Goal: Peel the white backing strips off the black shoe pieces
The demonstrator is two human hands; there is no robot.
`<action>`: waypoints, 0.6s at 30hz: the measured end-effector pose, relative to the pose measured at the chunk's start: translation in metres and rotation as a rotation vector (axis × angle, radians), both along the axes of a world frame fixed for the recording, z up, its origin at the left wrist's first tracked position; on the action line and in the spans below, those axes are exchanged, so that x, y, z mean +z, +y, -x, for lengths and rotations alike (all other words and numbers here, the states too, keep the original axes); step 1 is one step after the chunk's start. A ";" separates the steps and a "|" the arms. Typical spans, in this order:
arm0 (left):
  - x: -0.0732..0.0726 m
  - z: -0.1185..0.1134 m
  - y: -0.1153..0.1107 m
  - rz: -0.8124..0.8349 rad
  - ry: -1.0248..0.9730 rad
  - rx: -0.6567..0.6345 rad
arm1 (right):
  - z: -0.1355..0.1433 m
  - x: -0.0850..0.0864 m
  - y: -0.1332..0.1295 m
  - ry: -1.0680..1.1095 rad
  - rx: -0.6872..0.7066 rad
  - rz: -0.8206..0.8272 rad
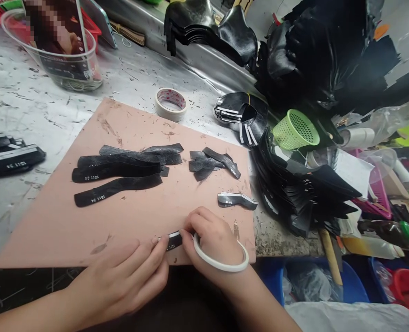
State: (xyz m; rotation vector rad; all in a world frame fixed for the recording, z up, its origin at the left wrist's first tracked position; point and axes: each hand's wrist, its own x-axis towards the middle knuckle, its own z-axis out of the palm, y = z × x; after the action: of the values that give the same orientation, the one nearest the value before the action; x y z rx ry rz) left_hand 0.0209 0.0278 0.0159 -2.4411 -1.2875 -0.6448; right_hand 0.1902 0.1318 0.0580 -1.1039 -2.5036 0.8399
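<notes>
Black strip, 6 o'clock edge of pink mat.
Left hand and right hand fingers pinch strip; tape ring on right wrist. Risk: tape wrinkles if strip slips.

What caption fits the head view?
Both hands press a black strip on a pink board.

Masking tape roll near green basket.
</notes>
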 end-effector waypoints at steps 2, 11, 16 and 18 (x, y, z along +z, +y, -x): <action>0.003 -0.003 0.004 0.019 0.037 -0.016 | 0.000 0.000 -0.002 -0.059 -0.004 -0.074; 0.010 -0.014 0.016 0.031 0.156 -0.051 | -0.014 0.003 -0.002 0.011 -0.096 -0.081; 0.012 -0.016 0.018 0.085 0.248 -0.058 | -0.013 -0.003 -0.006 -0.128 -0.112 -0.188; 0.013 -0.017 0.019 0.095 0.258 -0.049 | -0.016 -0.003 -0.008 -0.146 -0.144 -0.244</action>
State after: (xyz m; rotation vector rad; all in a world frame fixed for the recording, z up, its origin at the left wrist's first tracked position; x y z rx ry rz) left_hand 0.0384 0.0471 0.0284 -2.5380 -1.1821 -0.2732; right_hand 0.2060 0.1235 0.0549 -1.2800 -2.5203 0.4153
